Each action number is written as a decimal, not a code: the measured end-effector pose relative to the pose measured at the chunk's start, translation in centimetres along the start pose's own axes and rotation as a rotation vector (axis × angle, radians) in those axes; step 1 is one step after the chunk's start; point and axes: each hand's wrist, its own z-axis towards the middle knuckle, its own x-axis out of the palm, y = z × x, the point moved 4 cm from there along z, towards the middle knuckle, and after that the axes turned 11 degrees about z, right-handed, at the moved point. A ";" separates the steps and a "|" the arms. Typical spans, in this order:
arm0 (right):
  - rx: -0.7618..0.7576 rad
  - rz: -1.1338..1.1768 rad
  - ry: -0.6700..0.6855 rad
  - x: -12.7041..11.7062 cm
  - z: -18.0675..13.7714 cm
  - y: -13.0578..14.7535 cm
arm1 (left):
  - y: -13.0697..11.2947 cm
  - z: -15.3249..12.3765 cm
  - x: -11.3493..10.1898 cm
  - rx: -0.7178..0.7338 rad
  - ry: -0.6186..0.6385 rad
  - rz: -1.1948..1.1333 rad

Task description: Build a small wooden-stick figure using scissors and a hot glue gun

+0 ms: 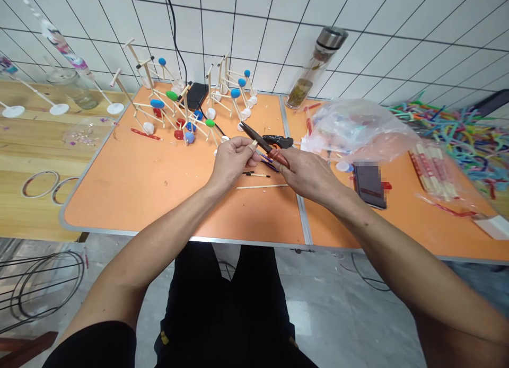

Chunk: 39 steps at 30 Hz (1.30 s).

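Two hands above the orange table [119, 198]: left hand [231, 158] pinches a short stick [254, 143], right hand [309, 171] grips a red-handled tool [264, 143] just beside it; too hard a push could skid the tool into the left hand.

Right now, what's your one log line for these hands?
left hand: pinching pale stick | right hand: gripping red-handled tool | beyond: stick models | surface: orange table
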 end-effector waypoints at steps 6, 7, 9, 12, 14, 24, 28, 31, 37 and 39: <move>0.055 -0.089 0.021 -0.1 0.2 0.4 | 0.3 0.1 -0.1 0.023 -0.006 0.004; 0.052 -0.105 0.020 -0.2 0.2 0.5 | 0.3 0.1 -0.1 0.031 -0.006 0.005; 0.035 -0.126 0.012 -0.2 0.3 0.7 | 0.4 0.1 -0.1 0.051 -0.006 0.002; 0.042 -0.118 -0.005 -0.3 0.3 0.8 | 0.4 0.1 0.0 0.082 -0.005 -0.009; 0.058 -0.079 -0.011 -0.5 0.3 0.8 | 0.3 0.1 0.0 0.104 -0.009 -0.009; 0.061 0.189 -0.045 -0.2 0.7 0.6 | 0.0 0.1 -0.3 0.158 -0.069 0.002; 0.065 0.250 -0.077 0.0 0.8 0.9 | -0.2 0.0 -0.1 0.160 -0.067 -0.009; 0.059 0.304 -0.057 -0.3 0.6 1.0 | -0.4 -0.1 -0.1 0.169 -0.050 -0.003; 0.113 0.229 -0.036 -0.7 -2.2 -1.2 | -1.4 0.4 -1.8 0.135 -0.170 -0.010; 0.086 0.206 0.020 -0.3 -3.7 -2.1 | -1.8 0.7 -2.4 0.140 -0.215 -0.030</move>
